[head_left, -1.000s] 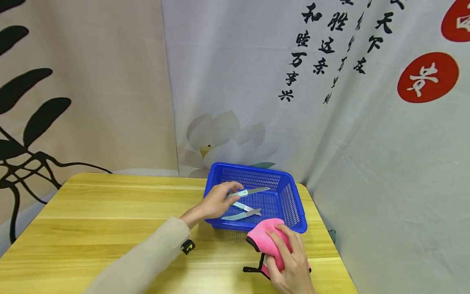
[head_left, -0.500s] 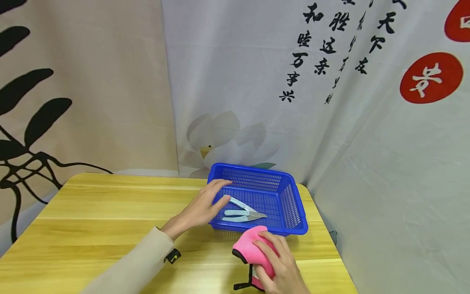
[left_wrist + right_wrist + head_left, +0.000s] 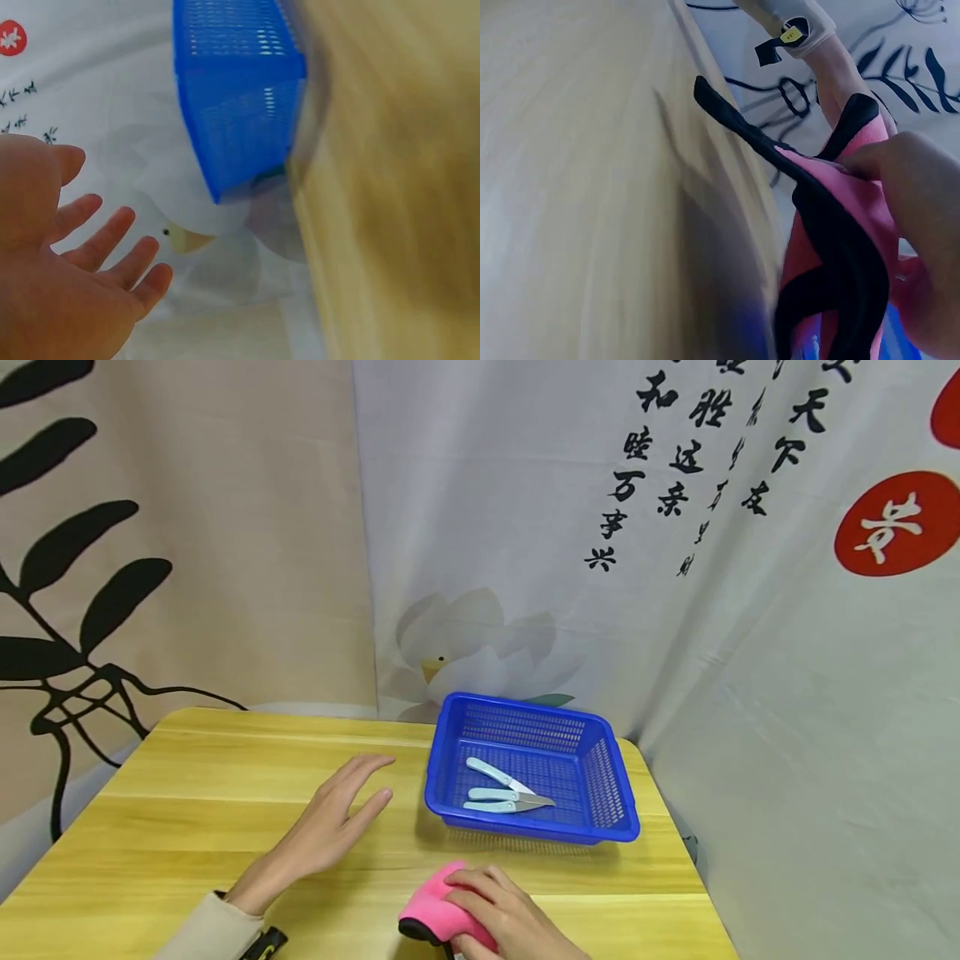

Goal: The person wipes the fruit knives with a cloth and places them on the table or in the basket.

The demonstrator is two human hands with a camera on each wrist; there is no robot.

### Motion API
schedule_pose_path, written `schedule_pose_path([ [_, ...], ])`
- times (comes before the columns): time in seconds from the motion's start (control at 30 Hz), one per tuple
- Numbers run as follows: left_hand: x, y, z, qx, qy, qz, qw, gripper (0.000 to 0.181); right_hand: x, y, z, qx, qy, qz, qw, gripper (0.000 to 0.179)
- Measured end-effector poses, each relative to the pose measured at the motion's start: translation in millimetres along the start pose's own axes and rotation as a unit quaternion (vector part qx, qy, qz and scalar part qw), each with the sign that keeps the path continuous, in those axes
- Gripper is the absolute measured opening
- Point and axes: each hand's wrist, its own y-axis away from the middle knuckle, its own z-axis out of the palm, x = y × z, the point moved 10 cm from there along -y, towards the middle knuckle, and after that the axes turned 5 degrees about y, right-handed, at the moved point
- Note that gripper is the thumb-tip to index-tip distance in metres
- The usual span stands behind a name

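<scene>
My left hand [image 3: 322, 822] is in the air left of the blue basket [image 3: 558, 768], holding nothing, its fingers spread and relaxed. In the left wrist view its fingers [image 3: 112, 240] are apart from the basket's side. My right hand [image 3: 513, 914] grips a soft pink fabric piece with black edging [image 3: 435, 906] over the table's front part. A black strap [image 3: 727, 112] sticks out from that piece in the right wrist view. Inside the basket lie three knives with pale blue handles: an upper knife [image 3: 491, 770], a middle knife [image 3: 493, 794] and a lower knife [image 3: 489, 807].
The wood-grain table [image 3: 225, 777] reaches back to a printed curtain [image 3: 480, 527]. The basket stands near the table's back right corner, close to the curtain. A dark wrist strap [image 3: 264, 943] is on the left forearm.
The left hand held a knife over the basket, let it go among the other knives, and drew back to the left. The right hand moved left and nearer with the pink fabric piece.
</scene>
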Motion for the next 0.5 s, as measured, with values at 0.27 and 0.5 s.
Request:
schedule_pose_path([
  [0.27,-9.5,37.9,5.0,-0.007,-0.033,-0.008,0.9994,0.043,-17,-18.7,28,-0.034,0.042,-0.034,0.998,0.046],
  [0.5,-4.0,54.0,11.6,-0.019,-0.073,0.017,0.997,0.049,-12,-18.5,26,-0.039,0.071,-0.005,0.9967,0.052],
])
